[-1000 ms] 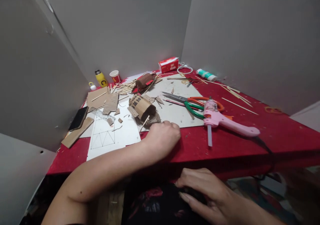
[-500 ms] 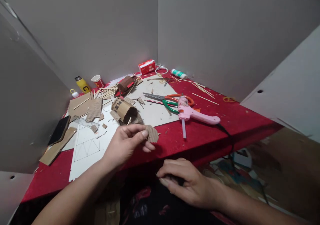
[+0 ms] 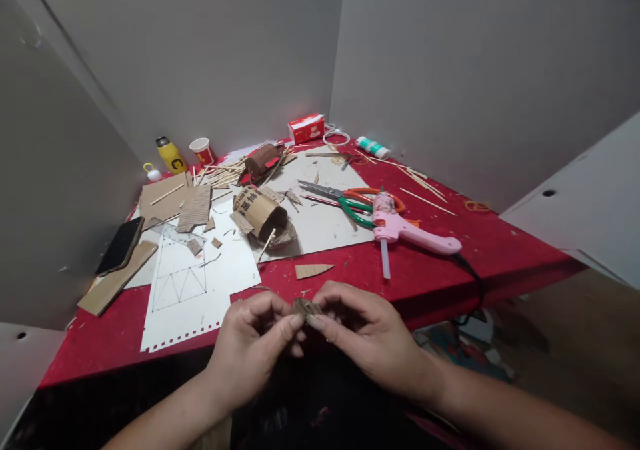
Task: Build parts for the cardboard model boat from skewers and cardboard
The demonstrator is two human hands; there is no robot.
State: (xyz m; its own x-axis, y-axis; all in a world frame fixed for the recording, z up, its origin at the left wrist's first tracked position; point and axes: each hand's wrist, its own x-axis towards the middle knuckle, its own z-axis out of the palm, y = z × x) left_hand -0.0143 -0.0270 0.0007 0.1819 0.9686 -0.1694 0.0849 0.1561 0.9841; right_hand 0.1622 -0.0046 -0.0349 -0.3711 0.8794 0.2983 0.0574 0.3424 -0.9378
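Observation:
Between my two hands, just off the front edge of the table, is a small brown piece of cardboard [image 3: 306,307]. My left hand [image 3: 260,337] pinches it from the left, thumb on top. On the other side my right hand [image 3: 360,333] grips it between thumb and fingers, which partly hide it. Just beyond lies a pointed cardboard scrap [image 3: 313,271]. Farther back stands a cardboard model with a curved, printed cover [image 3: 257,211]. A second, reddish-brown model [image 3: 263,161] sits behind it.
On the red-covered table [image 3: 345,290] lie a pink glue gun [image 3: 417,233] and scissors [image 3: 360,213] at right. At left are a phone [image 3: 120,245], a paper drawing [image 3: 180,303] and cardboard sheets [image 3: 195,209]. Thin sticks, a yellow bottle [image 3: 171,157] and a paper cup [image 3: 201,151] are behind.
My right hand has risen from near my lap and taken hold of the cardboard piece. My left hand has drawn the piece down and closer. The view has shifted slightly.

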